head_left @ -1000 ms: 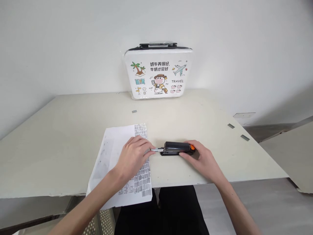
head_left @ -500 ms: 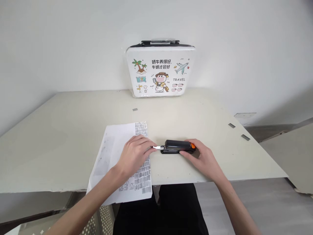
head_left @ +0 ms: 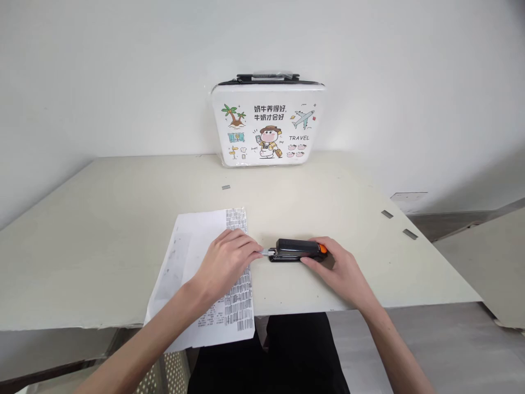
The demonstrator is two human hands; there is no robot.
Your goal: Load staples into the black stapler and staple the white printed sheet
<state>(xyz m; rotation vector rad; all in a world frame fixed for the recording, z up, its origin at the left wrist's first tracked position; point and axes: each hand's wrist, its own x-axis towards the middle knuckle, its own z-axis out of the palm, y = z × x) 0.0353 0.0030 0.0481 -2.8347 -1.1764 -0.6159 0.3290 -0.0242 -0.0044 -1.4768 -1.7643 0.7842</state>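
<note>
A black stapler (head_left: 293,250) with an orange rear end lies on the table, its nose toward the left. My right hand (head_left: 338,265) grips its back end, thumb at the near side and fingers at the far side. My left hand (head_left: 229,260) pinches a narrow silvery piece (head_left: 266,252) that sticks out of the stapler's nose. How far this piece runs into the fingers is hidden. Beneath my left hand and forearm lie printed paper sheets (head_left: 197,224), which overhang the table's front edge.
A white cartoon-printed case (head_left: 268,126) with a black handle stands against the back wall. Small grey strips that look like staples lie on the table: one strip (head_left: 226,187) near the case, another strip (head_left: 387,214) and a third strip (head_left: 410,234) at the right edge.
The piece at the stapler's nose looked white and longer before; now less of it shows, and it looks silvery. The view has tilted slightly, and both hands keep their grip.
</note>
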